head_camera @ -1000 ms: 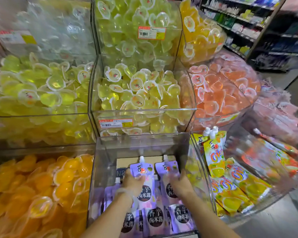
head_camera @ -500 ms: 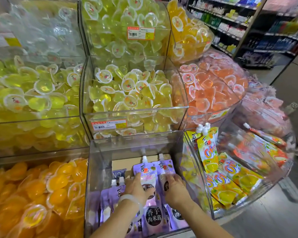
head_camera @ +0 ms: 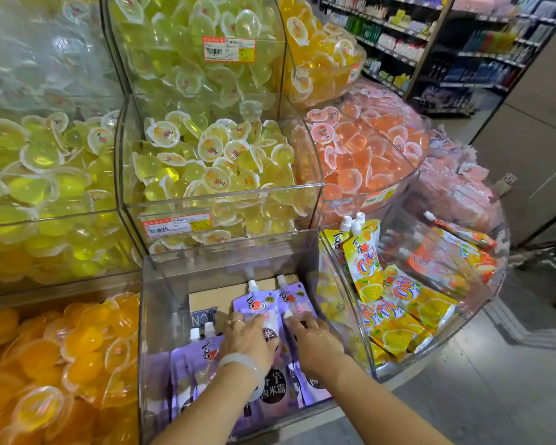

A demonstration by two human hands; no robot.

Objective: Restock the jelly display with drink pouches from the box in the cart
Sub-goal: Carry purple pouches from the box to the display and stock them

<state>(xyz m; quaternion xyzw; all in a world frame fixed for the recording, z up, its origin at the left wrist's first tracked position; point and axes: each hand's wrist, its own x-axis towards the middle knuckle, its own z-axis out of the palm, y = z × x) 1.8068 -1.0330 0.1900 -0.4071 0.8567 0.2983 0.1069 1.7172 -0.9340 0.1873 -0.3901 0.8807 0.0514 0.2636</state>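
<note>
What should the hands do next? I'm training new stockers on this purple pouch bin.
Probably let go and withdraw: both the left hand and right hand rest flat on purple pouches already lying inside the clear bin, which still has room.

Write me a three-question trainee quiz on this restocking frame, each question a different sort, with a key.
1. True or false: both hands rest on the purple drink pouches inside the clear acrylic bin.
2. Multiple choice: what fills the bin directly right of that one? A) orange jelly cups B) yellow-and-orange drink pouches C) bottled shampoo
3. Fill in: the left hand wears a pale ____ at the wrist.

Key:
1. True; the left hand and right hand lie on the upper pouches, fingers spread and fairly straight.
2. B; the yellow-and-orange drink pouches lie stacked there.
3. Bracelet.
</note>
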